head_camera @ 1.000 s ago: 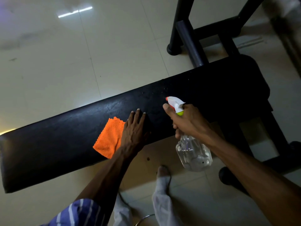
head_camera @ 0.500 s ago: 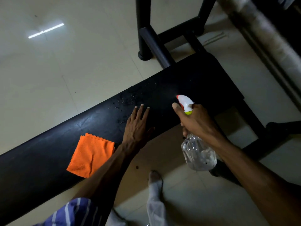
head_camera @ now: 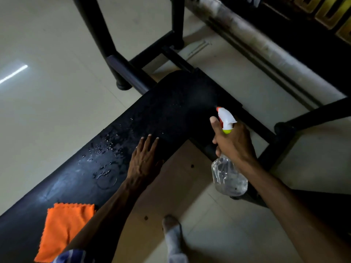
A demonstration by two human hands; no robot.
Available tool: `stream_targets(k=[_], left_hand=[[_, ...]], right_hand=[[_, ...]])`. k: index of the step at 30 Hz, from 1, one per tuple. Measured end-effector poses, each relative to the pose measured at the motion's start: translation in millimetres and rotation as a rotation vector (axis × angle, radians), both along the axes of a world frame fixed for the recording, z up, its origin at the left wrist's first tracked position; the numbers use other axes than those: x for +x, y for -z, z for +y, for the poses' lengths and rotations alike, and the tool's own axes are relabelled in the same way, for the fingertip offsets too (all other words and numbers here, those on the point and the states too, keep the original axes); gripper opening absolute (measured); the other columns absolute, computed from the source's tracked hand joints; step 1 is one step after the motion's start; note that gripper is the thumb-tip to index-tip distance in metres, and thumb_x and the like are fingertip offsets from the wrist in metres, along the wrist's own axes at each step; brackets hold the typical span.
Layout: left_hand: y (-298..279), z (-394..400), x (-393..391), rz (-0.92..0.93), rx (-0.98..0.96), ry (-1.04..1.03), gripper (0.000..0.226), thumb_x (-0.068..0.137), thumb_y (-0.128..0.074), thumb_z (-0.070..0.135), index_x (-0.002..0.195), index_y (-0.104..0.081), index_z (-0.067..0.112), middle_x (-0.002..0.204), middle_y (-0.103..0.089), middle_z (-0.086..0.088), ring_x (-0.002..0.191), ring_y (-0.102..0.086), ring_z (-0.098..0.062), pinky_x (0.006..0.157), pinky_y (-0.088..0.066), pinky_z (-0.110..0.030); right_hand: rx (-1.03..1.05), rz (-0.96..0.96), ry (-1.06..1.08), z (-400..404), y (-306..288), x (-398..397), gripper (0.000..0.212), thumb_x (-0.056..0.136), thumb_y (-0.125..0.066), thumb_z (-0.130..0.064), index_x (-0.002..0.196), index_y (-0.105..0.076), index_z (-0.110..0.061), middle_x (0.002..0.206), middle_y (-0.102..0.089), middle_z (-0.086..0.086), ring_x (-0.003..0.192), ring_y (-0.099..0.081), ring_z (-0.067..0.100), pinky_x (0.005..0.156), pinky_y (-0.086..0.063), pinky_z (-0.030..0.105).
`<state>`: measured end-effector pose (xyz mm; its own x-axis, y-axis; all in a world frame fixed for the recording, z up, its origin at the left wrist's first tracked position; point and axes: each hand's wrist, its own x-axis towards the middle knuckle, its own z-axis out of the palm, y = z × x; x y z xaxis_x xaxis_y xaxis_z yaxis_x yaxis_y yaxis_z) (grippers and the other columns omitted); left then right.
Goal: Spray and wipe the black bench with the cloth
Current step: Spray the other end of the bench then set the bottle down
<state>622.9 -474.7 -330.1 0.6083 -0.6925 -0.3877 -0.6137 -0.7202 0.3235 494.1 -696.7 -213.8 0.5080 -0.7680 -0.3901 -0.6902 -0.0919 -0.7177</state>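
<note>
The black bench (head_camera: 171,103) runs diagonally from lower left to upper right, with water droplets scattered across its middle. My left hand (head_camera: 145,160) lies flat on the pad's near edge, fingers spread, holding nothing. An orange cloth (head_camera: 62,230) rests on the bench at the lower left, apart from that hand and partly covered by my forearm. My right hand (head_camera: 233,141) grips the neck of a clear spray bottle (head_camera: 228,177) with a white and orange nozzle pointing toward the bench's far end; a faint mist hangs in front of it.
Black metal frame legs (head_camera: 121,73) rise beyond the bench's far end, and another frame bar (head_camera: 313,114) crosses at the right. A low ledge (head_camera: 266,44) runs along the upper right. Pale tiled floor (head_camera: 47,92) lies to the left. My socked foot (head_camera: 172,234) stands below the bench.
The view has shifted toward the bench's far end, so the cloth now sits further to the lower left. The bottle has moved along the bench, and more droplets and mist show on the pad.
</note>
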Motion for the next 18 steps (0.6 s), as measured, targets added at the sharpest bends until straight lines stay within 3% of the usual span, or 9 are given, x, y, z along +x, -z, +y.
stream_targets(k=[3,7,11,13,16,18], left_hand=[[5.6,-1.6,-1.5,-0.006,0.029,0.022,0.079,0.103,-0.053,0.043,0.165,-0.008,0.023,0.174,0.000,-0.005,0.161,0.000,-0.030,0.131,-0.015,-0.048],[9.4,1.8,-0.9,-0.029,0.056,0.045,0.078,0.103,-0.053,0.043,0.165,-0.011,0.022,0.174,-0.004,-0.006,0.161,-0.004,-0.030,0.129,-0.022,-0.050],[8.4,12.5,-1.5,-0.037,0.040,0.017,0.077,0.102,-0.053,0.044,0.164,-0.015,0.020,0.173,-0.008,-0.007,0.161,-0.007,-0.031,0.129,-0.023,-0.050],[6.8,21.8,-3.0,-0.028,0.031,-0.012,0.078,0.102,-0.055,0.043,0.164,-0.015,0.019,0.174,-0.008,-0.007,0.161,-0.006,-0.031,0.130,-0.020,-0.050],[4.2,39.7,-6.7,-0.012,0.017,-0.051,0.078,0.102,-0.056,0.041,0.165,-0.014,0.020,0.174,-0.007,-0.007,0.161,-0.005,-0.032,0.129,-0.019,-0.049],[1.8,55.2,-8.9,-0.004,0.016,-0.078,0.078,0.102,-0.056,0.041,0.165,-0.015,0.019,0.174,-0.009,-0.007,0.161,-0.006,-0.032,0.129,-0.020,-0.049]], right_hand=[[0.028,-0.004,-0.012,-6.9,0.3,-15.2,0.059,0.102,-0.055,-0.061,0.125,-0.070,-0.009,0.080,-0.079,-0.002,0.035,-0.058,0.010,0.046,-0.054,0.027],[0.044,-0.018,-0.040,-4.3,2.7,-27.2,0.049,0.105,-0.053,-0.055,0.147,-0.059,-0.030,0.066,-0.069,0.004,0.040,-0.056,0.020,0.056,-0.056,0.035],[0.088,0.038,-0.068,10.6,4.7,-29.9,0.057,0.102,-0.054,-0.060,0.126,-0.072,-0.011,0.078,-0.078,-0.001,0.041,-0.060,0.018,0.061,-0.063,0.042],[0.098,0.048,-0.093,22.3,4.9,-28.5,0.057,0.104,-0.053,-0.058,0.134,-0.068,-0.013,0.070,-0.072,0.004,0.041,-0.058,0.019,0.061,-0.062,0.044],[0.137,0.002,-0.117,42.3,6.6,-24.7,0.049,0.103,-0.055,-0.056,0.146,-0.060,-0.032,0.073,-0.074,0.002,0.035,-0.055,0.012,0.049,-0.055,0.028],[0.151,-0.018,-0.169,57.9,11.2,-22.2,0.040,0.103,-0.057,-0.055,0.141,-0.058,-0.043,0.078,-0.078,0.000,0.032,-0.054,0.008,0.040,-0.046,0.019]])
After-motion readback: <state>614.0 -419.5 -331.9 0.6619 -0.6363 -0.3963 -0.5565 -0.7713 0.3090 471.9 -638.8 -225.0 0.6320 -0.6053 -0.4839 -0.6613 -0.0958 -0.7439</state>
